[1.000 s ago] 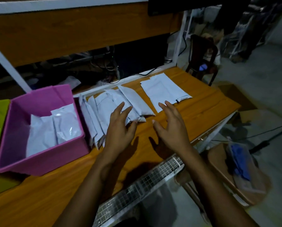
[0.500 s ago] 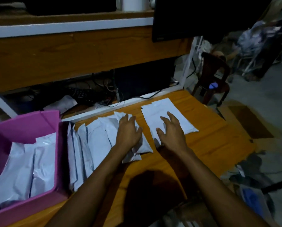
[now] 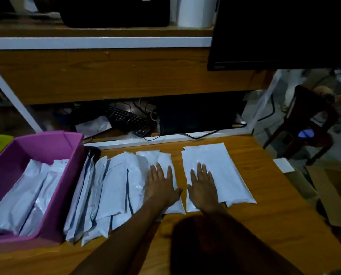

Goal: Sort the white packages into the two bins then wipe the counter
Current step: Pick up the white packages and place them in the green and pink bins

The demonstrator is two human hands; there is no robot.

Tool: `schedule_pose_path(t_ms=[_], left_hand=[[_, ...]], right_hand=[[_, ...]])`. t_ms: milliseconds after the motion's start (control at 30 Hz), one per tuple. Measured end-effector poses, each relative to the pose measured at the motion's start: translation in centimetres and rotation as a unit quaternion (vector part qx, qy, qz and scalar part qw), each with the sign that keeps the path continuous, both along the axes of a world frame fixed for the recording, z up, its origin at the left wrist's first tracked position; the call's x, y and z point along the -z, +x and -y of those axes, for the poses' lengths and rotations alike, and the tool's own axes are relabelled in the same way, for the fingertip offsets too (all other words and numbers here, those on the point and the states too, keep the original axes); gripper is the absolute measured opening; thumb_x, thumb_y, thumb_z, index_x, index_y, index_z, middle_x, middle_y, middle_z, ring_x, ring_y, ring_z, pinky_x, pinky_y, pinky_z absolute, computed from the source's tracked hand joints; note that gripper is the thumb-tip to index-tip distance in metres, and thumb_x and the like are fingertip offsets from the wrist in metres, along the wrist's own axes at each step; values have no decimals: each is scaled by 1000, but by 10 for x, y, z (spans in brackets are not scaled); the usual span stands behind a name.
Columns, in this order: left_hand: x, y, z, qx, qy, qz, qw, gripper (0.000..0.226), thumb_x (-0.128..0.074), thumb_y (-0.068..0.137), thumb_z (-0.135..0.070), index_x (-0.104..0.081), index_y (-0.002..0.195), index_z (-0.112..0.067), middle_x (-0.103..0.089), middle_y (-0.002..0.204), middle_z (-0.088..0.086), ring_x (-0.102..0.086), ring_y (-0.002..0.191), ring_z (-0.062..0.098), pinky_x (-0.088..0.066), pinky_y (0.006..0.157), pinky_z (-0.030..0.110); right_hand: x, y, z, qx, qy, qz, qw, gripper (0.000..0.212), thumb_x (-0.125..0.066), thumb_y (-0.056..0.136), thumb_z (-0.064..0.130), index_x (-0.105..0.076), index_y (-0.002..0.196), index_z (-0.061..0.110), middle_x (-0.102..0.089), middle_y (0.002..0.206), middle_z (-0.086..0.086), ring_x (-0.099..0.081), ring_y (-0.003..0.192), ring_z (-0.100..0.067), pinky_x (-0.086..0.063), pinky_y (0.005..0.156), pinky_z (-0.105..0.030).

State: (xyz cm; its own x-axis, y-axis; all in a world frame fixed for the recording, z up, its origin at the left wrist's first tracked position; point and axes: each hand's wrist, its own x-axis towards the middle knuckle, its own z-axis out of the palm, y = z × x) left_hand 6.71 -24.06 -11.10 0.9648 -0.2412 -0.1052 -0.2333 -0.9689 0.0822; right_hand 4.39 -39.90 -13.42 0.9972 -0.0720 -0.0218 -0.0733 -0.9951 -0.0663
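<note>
Left hand [image 3: 161,185] now flattened on fanned packages [image 3: 114,185]; right hand [image 3: 202,187] advanced, flat atop separate stack [image 3: 223,165], fingers straight.

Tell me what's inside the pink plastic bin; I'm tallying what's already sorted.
Inside the pink plastic bin lie white plastic packages, at least two, overlapping lengthwise. Anything beneath them is covered, so the exact count cannot be told.
</note>
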Motion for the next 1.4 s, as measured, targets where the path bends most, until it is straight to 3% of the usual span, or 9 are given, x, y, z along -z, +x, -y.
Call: schedule_pose_path(t_ms=[100,167,267,333,567,767,1067,1233,1400], left_hand=[[3,-3,4,19,-5,8,1000,78,-30,93,-56,2,154,-20,7,158,26,9,145,45,8,115,57],[5,-5,5,24,-14,10,1000,69,-27,96,-49,-2,154,-22,3,159,23,5,146,43,7,114,58],[7,-6,6,27,-27,10,999,59,-24,99,-43,-10,153,-26,-2,161,16,1,146,41,4,114,59],[6,-6,6,26,-36,5,999,56,-24,99,-41,-14,152,-27,-3,162,12,0,147,40,2,114,60],[-24,5,1,54,-138,-7,989,52,-31,102,-24,-19,152,-23,0,162,3,11,147,36,-6,110,70],[-77,15,-36,93,-196,101,971,50,-31,103,-27,-21,152,-31,0,163,0,11,148,32,-6,112,66],[-117,-21,-135,131,-278,187,933,50,-18,100,-37,-22,150,-41,-10,162,5,11,148,29,-12,117,53],[-123,-58,-187,122,-314,191,922,50,-20,100,-37,-22,149,-42,-6,162,3,14,148,24,-7,119,49],[-129,-82,-243,77,-300,207,928,49,-21,100,-36,-23,149,-42,-12,161,6,6,149,30,-14,117,56]], right_hand=[[10,0,-1,13,-3,32,999,57,-58,90,42,-48,139,17,-28,156,-15,-24,144,-35,-15,116,-47],[11,1,0,8,2,40,999,56,-59,90,34,-46,141,16,-24,157,-14,-20,146,-35,-11,116,-46],[9,2,2,-2,16,37,999,57,-51,96,25,-33,148,16,-10,161,-10,-5,149,-31,7,114,-39],[6,4,3,3,28,52,998,55,-48,98,24,-31,149,17,-9,161,-6,-3,149,-28,9,113,-36],[-27,8,-1,64,128,57,988,48,-43,98,8,-37,146,13,-24,159,-6,-15,148,-20,-20,118,-32],[-74,-4,-20,98,159,157,970,52,-40,97,0,-33,148,11,-23,158,-7,-13,149,-21,-16,119,-31],[-110,-61,-121,84,242,349,901,45,-47,94,0,-49,138,8,-40,150,-8,-26,144,-25,-32,112,-40],[-120,-92,-180,75,271,371,885,43,-49,95,2,-50,137,9,-39,150,-4,-26,144,-20,-29,112,-36],[-123,-110,-224,19,308,362,880,42,-48,97,3,-49,138,13,-32,151,5,-22,146,-16,-29,113,-34]])
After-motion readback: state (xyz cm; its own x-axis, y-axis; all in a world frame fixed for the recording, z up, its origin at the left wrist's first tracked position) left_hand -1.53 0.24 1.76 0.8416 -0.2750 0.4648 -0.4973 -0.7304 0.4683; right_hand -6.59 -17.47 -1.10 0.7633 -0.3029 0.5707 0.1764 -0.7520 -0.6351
